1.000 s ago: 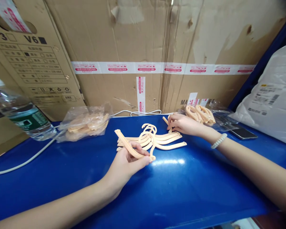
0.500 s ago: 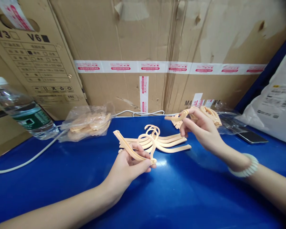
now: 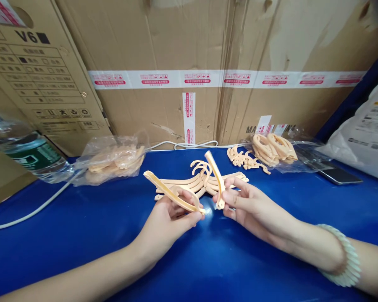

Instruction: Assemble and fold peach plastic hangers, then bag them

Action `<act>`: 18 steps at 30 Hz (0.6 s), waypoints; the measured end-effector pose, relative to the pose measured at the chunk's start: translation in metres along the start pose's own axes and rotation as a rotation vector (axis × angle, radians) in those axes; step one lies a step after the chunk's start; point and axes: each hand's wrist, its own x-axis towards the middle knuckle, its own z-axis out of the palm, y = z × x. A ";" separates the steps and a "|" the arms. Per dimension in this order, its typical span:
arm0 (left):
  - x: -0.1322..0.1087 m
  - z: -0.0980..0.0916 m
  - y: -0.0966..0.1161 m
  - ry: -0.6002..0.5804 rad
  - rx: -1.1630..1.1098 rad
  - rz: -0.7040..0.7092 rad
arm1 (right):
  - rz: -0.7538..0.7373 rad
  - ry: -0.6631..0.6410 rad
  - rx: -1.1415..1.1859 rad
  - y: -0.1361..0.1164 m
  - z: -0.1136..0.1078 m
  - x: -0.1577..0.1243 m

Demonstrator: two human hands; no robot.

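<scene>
My left hand point(image 3: 173, 216) is closed on a beige plastic hanger arm point(image 3: 164, 189), which slants up to the left; its pinched end sits by the thumb, with a curved hook partly hidden behind the fingers. My right hand point(image 3: 248, 201) pinches a second beige hanger arm point(image 3: 216, 178) near its lower end, tilted up to the left. A small gap separates the two pieces. Just beyond them, several beige hangers point(image 3: 185, 183) with hooks lie stacked on the blue table point(image 3: 182, 264).
Loose hooks point(image 3: 239, 157) and a bag of hanger arms point(image 3: 274, 149) lie at the back right, near a phone point(image 3: 342, 173). Another bagged bundle point(image 3: 116, 159), a cable point(image 3: 44, 209) and a water bottle point(image 3: 31, 149) stand left. Cardboard boxes point(image 3: 157, 42) back the table.
My right hand has come from the pile at the back right down toward my left hand, bringing a hanger arm. My left hand keeps its hold almost in place. The view shifted slightly.
</scene>
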 end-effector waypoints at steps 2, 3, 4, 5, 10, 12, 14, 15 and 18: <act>0.000 0.000 0.000 -0.032 0.019 -0.003 | 0.026 -0.037 -0.006 0.002 0.001 -0.001; 0.000 0.001 0.000 -0.043 0.020 -0.004 | 0.032 -0.063 -0.028 0.003 0.001 -0.001; 0.000 0.001 0.000 -0.050 0.017 -0.005 | 0.026 -0.088 -0.057 0.003 0.002 -0.001; 0.000 0.001 0.000 -0.055 0.010 -0.007 | 0.012 -0.112 -0.092 0.003 0.002 -0.001; -0.001 0.001 -0.002 -0.070 -0.006 -0.015 | -0.087 -0.156 -0.236 0.003 0.003 0.000; -0.001 0.000 -0.003 -0.088 -0.005 0.002 | -0.110 -0.155 -0.279 0.003 0.002 0.000; -0.002 0.000 -0.003 -0.103 -0.011 0.019 | -0.126 -0.154 -0.308 0.003 0.002 0.000; -0.002 0.000 -0.003 -0.109 -0.012 0.023 | -0.131 -0.150 -0.313 0.003 0.001 0.001; -0.002 -0.001 -0.003 -0.113 -0.012 0.018 | -0.137 -0.135 -0.308 0.003 0.001 0.001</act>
